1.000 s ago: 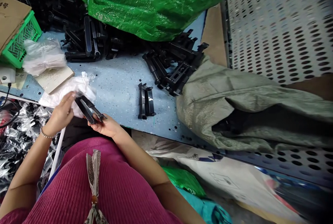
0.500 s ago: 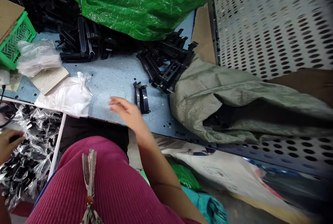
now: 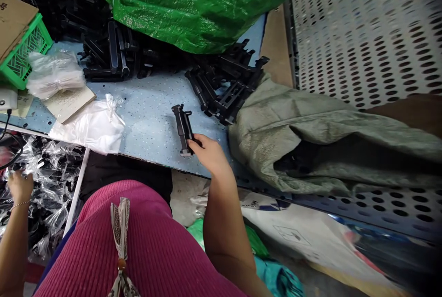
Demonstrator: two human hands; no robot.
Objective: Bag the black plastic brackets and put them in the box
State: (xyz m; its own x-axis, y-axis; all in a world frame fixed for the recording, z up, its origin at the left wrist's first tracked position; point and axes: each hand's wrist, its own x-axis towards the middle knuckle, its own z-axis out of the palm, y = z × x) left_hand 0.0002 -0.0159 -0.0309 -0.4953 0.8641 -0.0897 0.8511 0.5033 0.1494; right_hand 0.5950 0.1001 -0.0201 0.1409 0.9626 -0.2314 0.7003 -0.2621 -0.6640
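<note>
My right hand (image 3: 210,152) grips the lower end of a black plastic part (image 3: 183,129), thumb on its near side, over the blue speckled table (image 3: 148,117). The part slants slightly, its far end pointing away from me. My left hand (image 3: 20,186) is at the left edge of the view, above a heap of black pieces in clear plastic bags (image 3: 57,186). Its fingers look curled, and what they hold, if anything, is too small to make out. More black parts (image 3: 228,85) are piled just beyond my right hand.
A green sack (image 3: 207,7) covers the back of the table. Bundles of clear bags (image 3: 55,73) and a white bag (image 3: 95,124) lie left, near a green basket (image 3: 29,50). A grey-green sack (image 3: 269,122) stands right, before a perforated metal panel (image 3: 366,34).
My right hand has moved right and taken hold of the black part, which has turned and shifted slightly left. My left hand has moved further into view over the bagged pieces.
</note>
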